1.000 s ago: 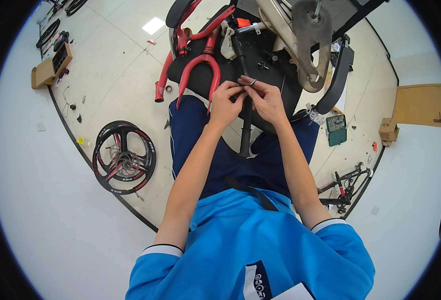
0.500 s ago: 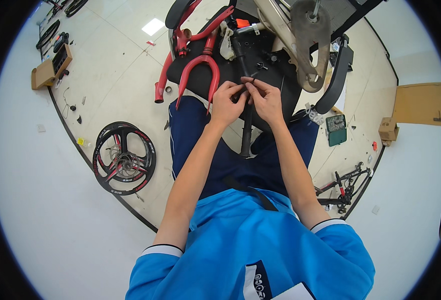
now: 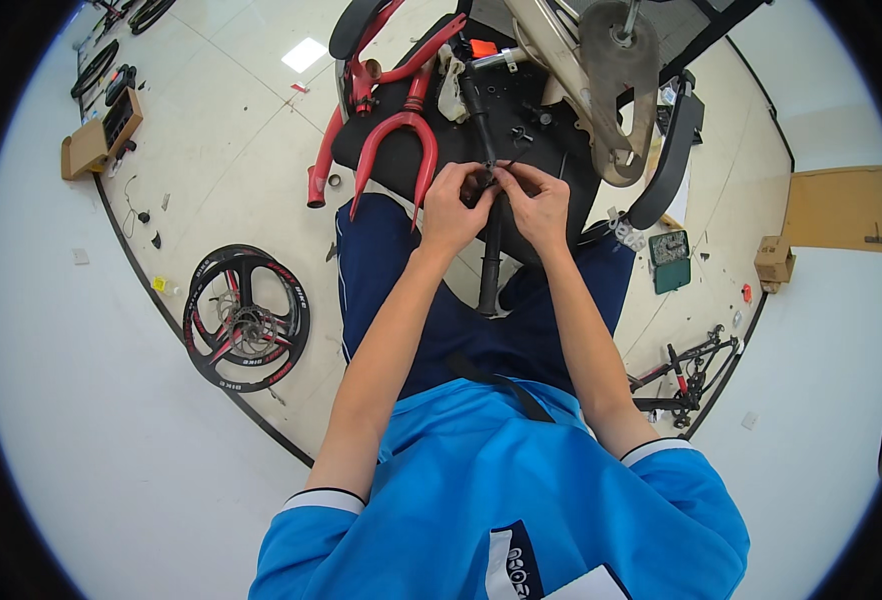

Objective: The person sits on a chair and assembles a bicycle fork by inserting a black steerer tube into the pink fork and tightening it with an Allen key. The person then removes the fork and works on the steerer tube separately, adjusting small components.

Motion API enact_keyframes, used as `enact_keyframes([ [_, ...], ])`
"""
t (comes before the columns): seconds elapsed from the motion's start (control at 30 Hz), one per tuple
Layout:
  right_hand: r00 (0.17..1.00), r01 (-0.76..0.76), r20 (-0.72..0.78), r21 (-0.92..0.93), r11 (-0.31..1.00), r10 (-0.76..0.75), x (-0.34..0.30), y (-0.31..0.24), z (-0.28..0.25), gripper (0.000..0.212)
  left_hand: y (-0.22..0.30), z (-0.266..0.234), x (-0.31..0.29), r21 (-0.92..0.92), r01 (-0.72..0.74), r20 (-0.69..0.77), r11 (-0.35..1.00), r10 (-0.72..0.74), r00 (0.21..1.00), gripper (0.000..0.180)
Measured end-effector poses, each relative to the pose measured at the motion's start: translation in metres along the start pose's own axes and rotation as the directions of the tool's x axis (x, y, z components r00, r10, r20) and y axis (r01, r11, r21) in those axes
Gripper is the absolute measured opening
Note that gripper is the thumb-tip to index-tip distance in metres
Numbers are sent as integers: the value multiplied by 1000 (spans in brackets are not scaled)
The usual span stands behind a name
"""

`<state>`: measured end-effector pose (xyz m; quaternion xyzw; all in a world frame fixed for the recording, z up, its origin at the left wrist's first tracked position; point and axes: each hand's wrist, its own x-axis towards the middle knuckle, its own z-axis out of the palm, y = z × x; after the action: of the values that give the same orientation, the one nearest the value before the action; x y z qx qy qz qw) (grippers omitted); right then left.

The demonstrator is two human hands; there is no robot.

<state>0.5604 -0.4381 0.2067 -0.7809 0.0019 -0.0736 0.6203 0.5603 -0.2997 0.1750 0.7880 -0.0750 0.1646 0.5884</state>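
Note:
A black handlebar [image 3: 492, 240] runs from the black chair seat [image 3: 573, 190] toward my lap. Over its middle my left hand [image 3: 452, 212] and my right hand [image 3: 539, 211] meet, fingertips pinched close together. Between the left fingers is a small dark part [image 3: 485, 178], mostly hidden, against the bar. From my right fingertips a thin black piece [image 3: 515, 157] sticks up; its kind is too small to make out. Just beyond the hands lie small metal parts [image 3: 522, 133] on the seat. A red bicycle fork [image 3: 398, 122] rests left of the bar.
A beige bicycle frame [image 3: 549, 55] leans over the seat's right side, near the armrest [image 3: 669, 165]. Two spoked bicycle wheels [image 3: 247, 318] lie on the floor to the left. At right are a green case [image 3: 672, 275] and a black bicycle frame [image 3: 696, 375].
My hands have shifted slightly at the same spot on the bar, the right fingertips moving a little right and down. The thin black piece stays at the right fingers.

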Motion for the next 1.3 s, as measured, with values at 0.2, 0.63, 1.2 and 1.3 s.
enact_keyframes([
  [0.2, 996, -70, 68, 166, 984, 60, 5, -1, -6, 22, -7, 0, -1, -7, -57, 24, 998, 58, 998, 15],
  [0.63, 994, -110, -77, -588, 801, 80, 3, 66, -62, 31, 5, 6, -2, 18, 83, 8, 996, -83, 996, 10],
  [1.2, 930, 366, 244, -660, 656, -273, -1, 18, -15, 22, 4, -16, 18, 140, 66, 266, 988, -102, 959, 23],
  [1.3, 907, 418, 311, -596, 685, -283, -2, 20, -21, 18, 5, -20, 18, 139, 73, 349, 988, -118, 930, 25],
])
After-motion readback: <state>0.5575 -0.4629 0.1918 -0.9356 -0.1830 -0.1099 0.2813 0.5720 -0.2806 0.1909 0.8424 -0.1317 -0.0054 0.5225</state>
